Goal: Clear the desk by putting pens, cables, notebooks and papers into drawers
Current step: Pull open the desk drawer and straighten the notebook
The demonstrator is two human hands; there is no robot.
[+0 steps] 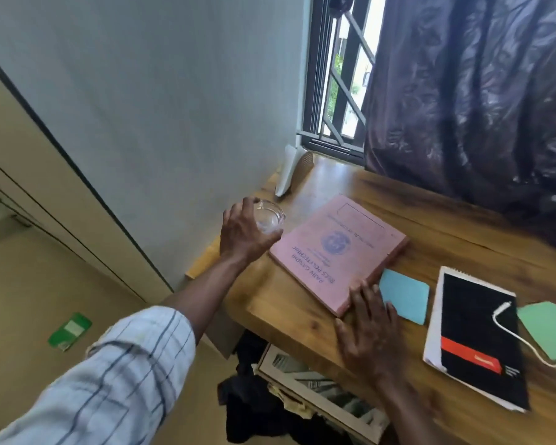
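Gripping a small clear glass [270, 216] from the side, the left hand [241, 236] curls its fingers and thumb round the rim, holding it over the left edge of the tabletop [446, 226]; whether the glass rests on the wood or is lifted cannot be told. The right hand [366, 332] lies open and flat near the front edge, fingers straight and slightly spread, its fingertips touching the near corner of a thick pink notebook [334, 252] that lies closed toward the left side. Just right of that corner sits a blue pad [405, 295], with one finger at its edge. Farther right lies a black notebook [475, 332] with a red band, a white cable [514, 335] trailing across it toward a green pad [549, 329] by the right edge.
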